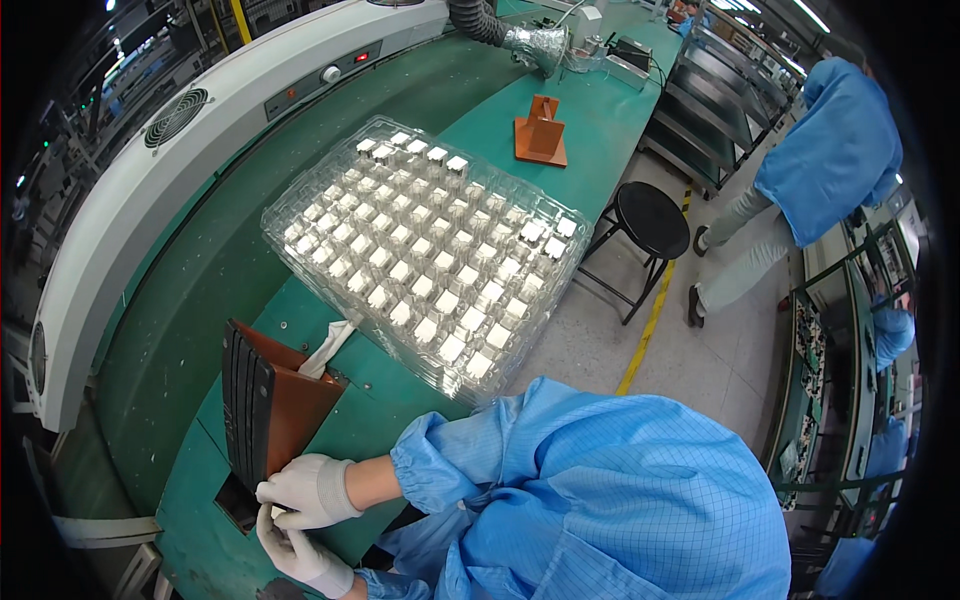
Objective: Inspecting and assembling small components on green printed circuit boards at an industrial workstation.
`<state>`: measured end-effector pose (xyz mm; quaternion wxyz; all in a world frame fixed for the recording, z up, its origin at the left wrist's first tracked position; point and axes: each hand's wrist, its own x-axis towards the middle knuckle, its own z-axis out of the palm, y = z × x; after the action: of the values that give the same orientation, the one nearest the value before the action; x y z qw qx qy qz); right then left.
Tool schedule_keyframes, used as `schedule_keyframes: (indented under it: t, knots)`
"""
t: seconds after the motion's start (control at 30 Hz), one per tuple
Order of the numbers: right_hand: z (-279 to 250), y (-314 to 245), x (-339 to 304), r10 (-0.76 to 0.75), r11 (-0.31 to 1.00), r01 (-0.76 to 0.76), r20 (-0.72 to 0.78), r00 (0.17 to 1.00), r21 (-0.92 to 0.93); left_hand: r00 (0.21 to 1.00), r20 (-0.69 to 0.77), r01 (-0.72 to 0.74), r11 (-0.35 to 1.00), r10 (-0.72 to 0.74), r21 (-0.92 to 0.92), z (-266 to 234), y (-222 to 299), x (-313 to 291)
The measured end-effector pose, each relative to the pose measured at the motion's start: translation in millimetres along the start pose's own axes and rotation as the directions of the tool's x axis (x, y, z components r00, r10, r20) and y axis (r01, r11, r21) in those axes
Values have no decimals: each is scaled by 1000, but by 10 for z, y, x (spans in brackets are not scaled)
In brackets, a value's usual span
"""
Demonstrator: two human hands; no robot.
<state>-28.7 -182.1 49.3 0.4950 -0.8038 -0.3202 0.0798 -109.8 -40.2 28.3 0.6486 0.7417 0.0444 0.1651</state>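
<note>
Both my hands wear white gloves and meet at the lower left, over the near part of the green bench. My right hand (pixel 312 490) is the upper one, its fingers bent together at the tips. Just below it, my left hand (pixel 300 562) curls with its fingertips against the right hand's. A small pale piece (pixel 278 512) shows between the fingertips; its kind is too small to tell. Beside the hands stands a reddish-brown angled stand (pixel 300 415) with a black ribbed face (pixel 246 400). A dark flat piece (pixel 236 500) lies by the fingertips.
A clear plastic tray (pixel 385 345) of many white-topped blocks covers the middle bench. A white cloth (pixel 328 350) lies by the stand. Farther off are another brown stand (pixel 541 140) and a black stool (pixel 651 220). A long white machine housing (pixel 110 210) borders the left; a person (pixel 835 150) in blue stands right.
</note>
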Motion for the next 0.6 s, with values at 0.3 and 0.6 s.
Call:
schedule_keyframes:
  t: [0.3,0.6]
  knots:
    - [33,20,2,-11,1000,11,-19,1000,-7,1000,-28,7,1000,-6,25,57,60,-3]
    - [30,54,0,-1,1000,0,-33,999,-27,1000,7,15,1000,-15,-24,54,4,19]
